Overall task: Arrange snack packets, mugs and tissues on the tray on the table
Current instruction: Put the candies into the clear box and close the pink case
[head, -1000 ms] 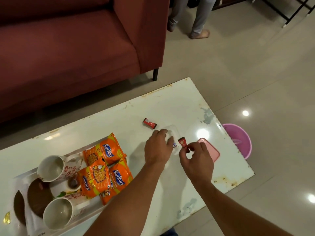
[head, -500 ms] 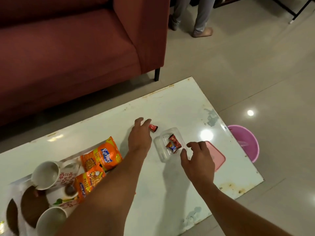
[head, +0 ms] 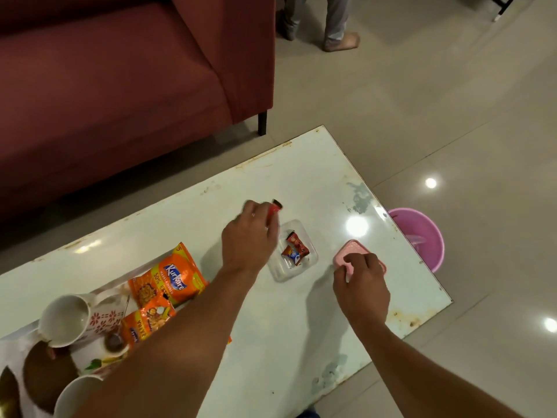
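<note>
Snack packets (head: 168, 282) and mugs (head: 64, 319) lie on the tray (head: 104, 290) at the near left of the table (head: 301, 182). Further out, the right hand (head: 361, 285) has been moved from beside the clear container (head: 280, 271) onto the pink lid (head: 351, 250), whose near edge is gripped by curled fingers. Beyond, the last loose red sachet (head: 275, 208) has been lifted off the table and is pinched in the left hand (head: 250, 236); with two sachets already inside, filling and closing are judged nearly done.
</note>
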